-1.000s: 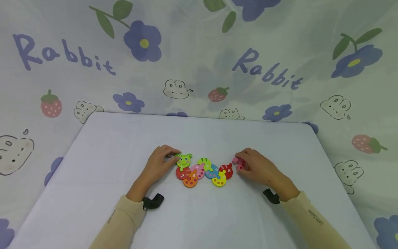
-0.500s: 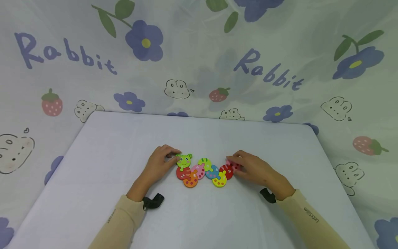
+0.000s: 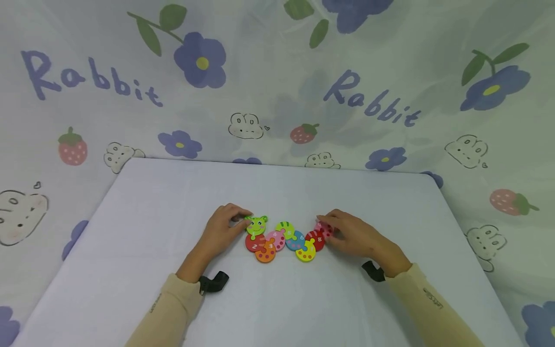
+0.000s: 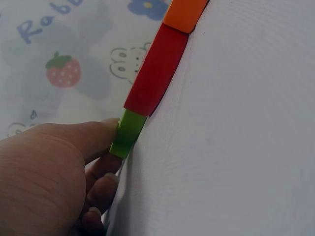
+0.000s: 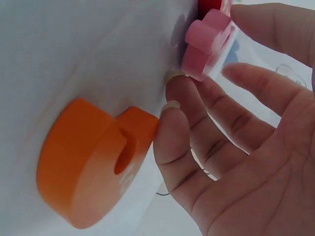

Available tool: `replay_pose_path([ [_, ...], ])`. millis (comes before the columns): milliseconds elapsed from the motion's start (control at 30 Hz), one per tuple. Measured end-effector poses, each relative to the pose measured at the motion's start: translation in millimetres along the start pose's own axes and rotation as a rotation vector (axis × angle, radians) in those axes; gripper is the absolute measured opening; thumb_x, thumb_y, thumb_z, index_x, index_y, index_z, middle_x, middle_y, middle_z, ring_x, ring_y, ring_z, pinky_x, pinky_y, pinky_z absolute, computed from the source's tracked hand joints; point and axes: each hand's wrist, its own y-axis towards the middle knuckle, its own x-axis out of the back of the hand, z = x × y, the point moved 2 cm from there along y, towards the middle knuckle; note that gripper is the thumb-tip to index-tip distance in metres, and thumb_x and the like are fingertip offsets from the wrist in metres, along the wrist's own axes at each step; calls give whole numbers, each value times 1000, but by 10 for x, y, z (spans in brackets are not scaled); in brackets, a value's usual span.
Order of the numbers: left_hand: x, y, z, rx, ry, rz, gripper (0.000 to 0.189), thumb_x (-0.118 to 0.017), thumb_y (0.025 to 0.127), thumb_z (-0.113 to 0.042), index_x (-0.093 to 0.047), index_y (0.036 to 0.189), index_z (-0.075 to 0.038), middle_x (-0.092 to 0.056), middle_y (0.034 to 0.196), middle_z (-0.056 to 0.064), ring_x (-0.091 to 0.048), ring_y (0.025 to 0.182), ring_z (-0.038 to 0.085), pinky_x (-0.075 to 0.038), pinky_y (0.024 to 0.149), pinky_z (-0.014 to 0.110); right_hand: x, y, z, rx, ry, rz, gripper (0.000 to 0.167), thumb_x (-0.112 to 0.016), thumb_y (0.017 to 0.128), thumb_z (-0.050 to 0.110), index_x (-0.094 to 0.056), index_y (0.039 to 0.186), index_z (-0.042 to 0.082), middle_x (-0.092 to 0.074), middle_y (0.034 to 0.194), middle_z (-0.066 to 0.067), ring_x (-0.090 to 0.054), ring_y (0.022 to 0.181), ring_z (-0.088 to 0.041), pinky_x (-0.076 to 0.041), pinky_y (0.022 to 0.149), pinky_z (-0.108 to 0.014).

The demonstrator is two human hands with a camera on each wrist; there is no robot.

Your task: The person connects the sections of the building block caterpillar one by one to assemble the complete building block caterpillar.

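A caterpillar jigsaw of numbered, interlocking pieces lies in a zigzag on the white table. At its left end is the green smiling head piece point(image 3: 256, 227), whose edge my left hand point(image 3: 222, 229) holds between thumb and fingers. The left wrist view shows that green edge point(image 4: 129, 132) beside the red piece point(image 4: 160, 69). At the other end, my right hand point(image 3: 357, 234) grips a spotted pink piece point(image 3: 322, 227) against the red piece marked 8 point(image 3: 318, 242); its fingers partly cover the pink one. A loose orange piece point(image 5: 88, 162) lies by the right fingertips, hidden in the head view.
The white table point(image 3: 277, 303) stretches around the jigsaw on all sides. Behind it hangs a curtain point(image 3: 277, 86) printed with rabbits, flowers and strawberries. Black wrist mounts point(image 3: 214, 282) stick out inward from both forearms.
My right hand has moved left, bringing the pink piece from apart to against the red 8 piece. The left hand stays at the green head.
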Motion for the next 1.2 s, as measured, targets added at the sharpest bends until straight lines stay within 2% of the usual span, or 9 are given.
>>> replay_pose_path([
  [200, 7, -4, 1, 6, 9, -1, 23, -77, 97, -20, -76, 121, -17, -66, 109, -4, -53, 98, 18, -45, 86, 40, 23, -47, -47, -12, 11, -69, 47, -77, 94, 19, -68, 140, 13, -66, 127, -5, -65, 102, -18, -59, 87, -40],
  [300, 18, -8, -1, 10, 15, 0, 23, -76, 98, -21, -76, 120, -17, -66, 109, -4, -54, 98, 18, -45, 86, 40, 21, -59, -59, -9, -6, -91, 44, -78, 95, 20, -69, 138, 15, -66, 126, -5, -65, 107, -20, -58, 91, -42],
  [467, 30, -11, -1, 15, 20, 1, 23, -76, 98, -22, -76, 120, -17, -66, 109, -4, -54, 99, 17, -46, 87, 40, 4, -52, -27, 11, -22, -94, 44, -80, 94, 22, -70, 137, 17, -66, 126, -5, -60, 120, -27, -55, 97, -47],
  [867, 27, -5, -4, 9, 6, 5, 23, -76, 98, -21, -75, 121, -17, -67, 112, -3, -55, 101, 18, -46, 89, 41, -101, -45, 88, 18, -128, -111, 41, -80, 94, 26, -73, 134, 16, -65, 120, -5, -59, 112, -24, -57, 92, -39],
  [1033, -8, 10, 12, 19, 7, 16, 23, -75, 99, -23, -75, 122, -18, -66, 112, -4, -54, 100, 17, -46, 89, 40, -85, -122, -15, 2, -110, -141, 41, -79, 95, 22, -71, 135, 15, -65, 125, -6, -59, 117, -27, -55, 96, -43],
  [1200, 0, -4, 13, 27, 19, 15, 24, -75, 99, -23, -75, 122, -18, -66, 112, -3, -54, 100, 18, -46, 89, 41, 37, -265, -120, -42, -47, -183, 37, -73, 98, 14, -70, 135, 11, -65, 131, -9, -58, 125, -32, -51, 102, -52],
])
